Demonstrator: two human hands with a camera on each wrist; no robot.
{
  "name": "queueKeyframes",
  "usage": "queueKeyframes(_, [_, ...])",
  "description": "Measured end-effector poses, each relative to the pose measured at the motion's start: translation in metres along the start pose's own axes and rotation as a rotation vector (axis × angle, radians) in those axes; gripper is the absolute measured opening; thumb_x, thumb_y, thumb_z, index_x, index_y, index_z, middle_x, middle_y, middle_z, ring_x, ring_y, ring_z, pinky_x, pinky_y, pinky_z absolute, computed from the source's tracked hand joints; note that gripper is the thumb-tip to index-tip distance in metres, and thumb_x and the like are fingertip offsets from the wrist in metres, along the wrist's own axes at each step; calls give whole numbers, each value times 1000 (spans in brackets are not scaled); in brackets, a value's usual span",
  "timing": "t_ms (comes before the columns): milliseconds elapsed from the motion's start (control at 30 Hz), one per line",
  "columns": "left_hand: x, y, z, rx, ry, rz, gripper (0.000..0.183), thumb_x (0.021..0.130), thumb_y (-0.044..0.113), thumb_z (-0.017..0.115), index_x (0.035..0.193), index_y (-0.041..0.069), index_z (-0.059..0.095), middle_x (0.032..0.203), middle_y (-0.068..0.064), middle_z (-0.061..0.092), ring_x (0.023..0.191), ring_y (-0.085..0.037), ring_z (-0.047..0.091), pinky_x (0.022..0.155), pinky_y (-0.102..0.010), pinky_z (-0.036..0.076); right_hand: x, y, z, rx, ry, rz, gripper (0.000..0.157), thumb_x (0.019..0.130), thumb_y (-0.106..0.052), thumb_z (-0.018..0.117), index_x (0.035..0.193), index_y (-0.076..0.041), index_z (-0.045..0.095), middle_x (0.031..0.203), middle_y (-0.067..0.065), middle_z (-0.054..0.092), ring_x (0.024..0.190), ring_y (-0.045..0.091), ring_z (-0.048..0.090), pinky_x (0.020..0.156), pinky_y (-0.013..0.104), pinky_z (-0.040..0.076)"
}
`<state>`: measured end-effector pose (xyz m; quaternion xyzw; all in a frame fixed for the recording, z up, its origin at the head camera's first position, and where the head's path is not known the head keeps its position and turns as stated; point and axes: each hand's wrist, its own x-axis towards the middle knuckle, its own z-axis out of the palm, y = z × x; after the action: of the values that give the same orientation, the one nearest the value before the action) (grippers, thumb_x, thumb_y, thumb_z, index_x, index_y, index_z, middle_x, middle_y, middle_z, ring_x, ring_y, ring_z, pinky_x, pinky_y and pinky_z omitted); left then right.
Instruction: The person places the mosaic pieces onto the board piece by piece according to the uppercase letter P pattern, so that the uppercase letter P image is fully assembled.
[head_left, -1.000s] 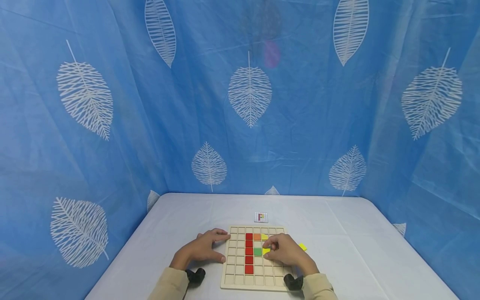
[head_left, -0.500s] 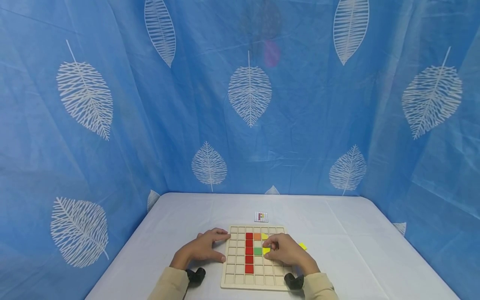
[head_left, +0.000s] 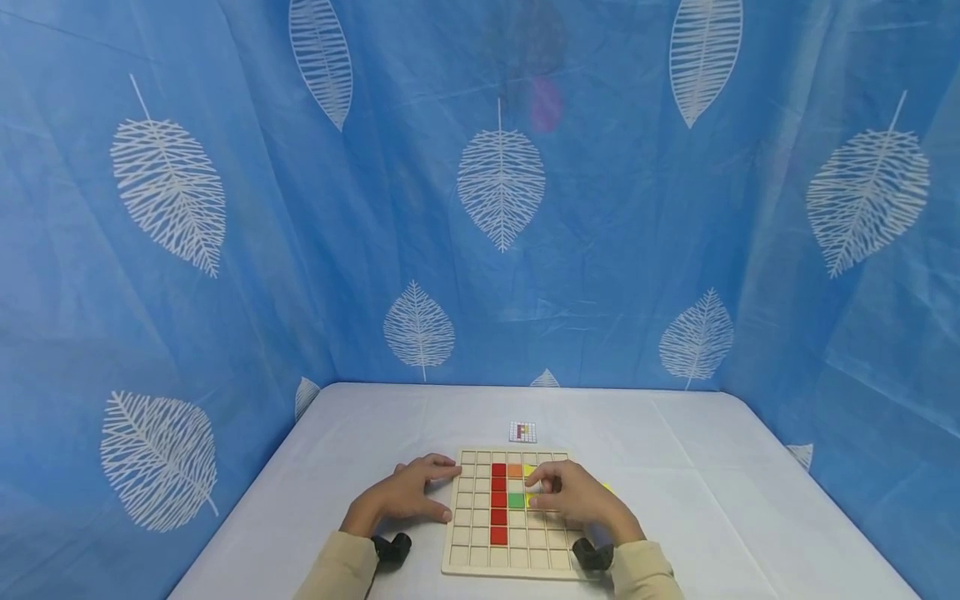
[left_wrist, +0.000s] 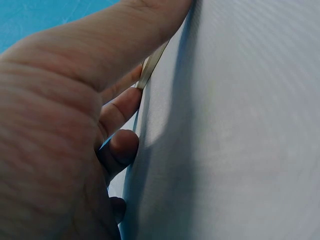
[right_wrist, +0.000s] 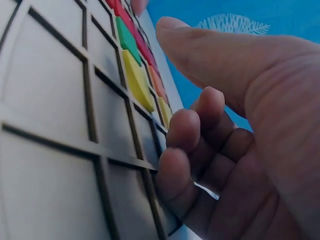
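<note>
A wooden grid board (head_left: 519, 560) lies on the table. It carries a column of red tiles (head_left: 498, 517), an orange tile (head_left: 514, 471) and a green tile (head_left: 516, 501). To the right of the green one is a yellow tile (right_wrist: 136, 82); another yellow tile (right_wrist: 165, 111) sits beside the orange one. My right hand (head_left: 573, 496) hovers over the board's right part, fingers loosely bent, thumb apart and nothing between them. My left hand (head_left: 405, 493) rests at the board's left edge, thumb and fingers spread along it.
Beyond the board a small printed pattern card (head_left: 522, 432) lies on the white tablecloth (head_left: 720, 467). A loose yellow piece (head_left: 608, 487) shows just past my right hand. Blue leaf-print curtains (head_left: 592, 250) enclose the table on the back and sides.
My right hand has let go of the yellow tile beside the green one and drawn slightly up and right, its thumb and fingers parting. My left hand has stayed in place.
</note>
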<state>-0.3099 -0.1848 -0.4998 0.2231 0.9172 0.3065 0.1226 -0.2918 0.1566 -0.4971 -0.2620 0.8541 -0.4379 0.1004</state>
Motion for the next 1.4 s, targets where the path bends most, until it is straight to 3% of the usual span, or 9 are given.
queueKeyframes(200, [2, -3, 0, 23, 2, 13, 81, 74, 43, 88, 146, 28, 54, 149, -3, 48, 142, -34, 40, 113, -74, 17, 0, -4, -5, 37, -30, -16, 22, 95, -24, 70, 113, -10, 70, 82, -1, 49, 66, 4, 42, 61, 22, 42])
queueKeyframes(500, [0, 0, 1, 8, -3, -1, 82, 72, 43, 88, 145, 28, 55, 149, -3, 48, 143, -35, 39, 114, -75, 15, -3, -18, -9, -25, -87, -92, 31, 98, -28, 66, 121, -8, 67, 81, -3, 52, 66, 1, 45, 63, 22, 44])
queueKeyframes(867, [2, -4, 1, 4, -7, 23, 82, 73, 43, 88, 146, 26, 54, 150, -5, 48, 144, -36, 39, 113, -78, 10, -9, -31, -19, -70, -49, -129, 33, 100, -29, 63, 124, -6, 65, 88, -2, 56, 74, 3, 50, 68, 25, 47])
queueKeyframes(1167, [2, -1, 1, 9, -4, 7, 81, 73, 43, 88, 145, 27, 55, 149, -4, 48, 142, -37, 40, 113, -76, 14, -16, -33, -30, -68, 11, -98, 37, 97, -31, 66, 125, -5, 64, 87, 0, 54, 74, 5, 50, 65, 26, 46])
queueKeyframes(1400, [1, -1, 0, 6, -13, 11, 81, 74, 43, 87, 146, 27, 54, 149, -4, 48, 143, -36, 40, 113, -75, 16, -20, -27, -38, -62, 76, -67, 35, 94, -33, 70, 122, -11, 66, 88, 0, 54, 76, 8, 52, 65, 26, 45])
